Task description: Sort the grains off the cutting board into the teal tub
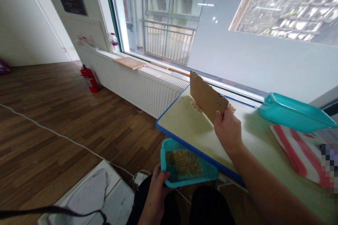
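My right hand [228, 130] grips one end of a flat piece of brown cardboard [206, 96], tilted on edge over the table [182, 116]. Small tan kernels or beans [195, 105] lie on the tabletop beside and behind the cardboard, partly hidden by it. Below the table's blue edge, my left hand [158, 182] holds a turquoise plastic tray [208, 173] by its left rim, thumb over the edge. A layer of the same yellowish grains [183, 161] covers part of the tray's bottom. The table edge hides the tray's far right side.
A second turquoise tray [295, 110] and a red-and-white striped cloth [298, 151] are on the table's right. A radiator [155, 89] runs under the window, with a wooden board [129, 63] on top. A fire extinguisher [89, 79] and a white cable [60, 134] are on the floor.
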A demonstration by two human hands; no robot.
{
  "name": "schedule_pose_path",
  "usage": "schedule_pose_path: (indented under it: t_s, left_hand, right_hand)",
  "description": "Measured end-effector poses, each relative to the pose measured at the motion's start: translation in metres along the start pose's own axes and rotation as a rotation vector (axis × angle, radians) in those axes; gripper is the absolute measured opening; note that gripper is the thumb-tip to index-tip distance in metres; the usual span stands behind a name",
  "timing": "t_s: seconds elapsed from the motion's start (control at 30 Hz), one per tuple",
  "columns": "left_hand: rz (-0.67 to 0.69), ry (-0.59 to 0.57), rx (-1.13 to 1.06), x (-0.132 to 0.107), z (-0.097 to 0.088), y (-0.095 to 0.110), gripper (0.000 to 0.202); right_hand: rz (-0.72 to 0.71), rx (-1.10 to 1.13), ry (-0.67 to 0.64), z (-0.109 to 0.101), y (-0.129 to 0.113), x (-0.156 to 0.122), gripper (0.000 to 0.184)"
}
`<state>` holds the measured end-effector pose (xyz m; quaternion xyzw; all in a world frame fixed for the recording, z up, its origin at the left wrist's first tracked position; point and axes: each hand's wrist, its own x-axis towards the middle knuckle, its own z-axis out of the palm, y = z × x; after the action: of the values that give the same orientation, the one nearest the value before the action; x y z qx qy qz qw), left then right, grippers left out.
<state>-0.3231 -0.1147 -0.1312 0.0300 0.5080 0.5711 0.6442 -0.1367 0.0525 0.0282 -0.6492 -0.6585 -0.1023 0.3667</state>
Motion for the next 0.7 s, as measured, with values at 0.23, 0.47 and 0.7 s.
schedule_pose_path:
  t_s: [0.23,0.47,0.7]
  left_hand:
    - [0.007,-0.011,-0.022,0.003,-0.002,-0.004,0.049]
    - [-0.015,0.015,-0.041,0.013,0.0,-0.007,0.058]
    - [-0.001,0.044,-0.043,0.017,-0.007,-0.003,0.056]
  right_hand:
    - [0.001,0.008,-0.106,0.003,0.005,0.014,0.042]
    - [-0.044,0.03,-0.089,0.005,0.006,0.013,0.036]
    - [-0.021,0.03,-0.08,0.007,0.008,0.016,0.039]
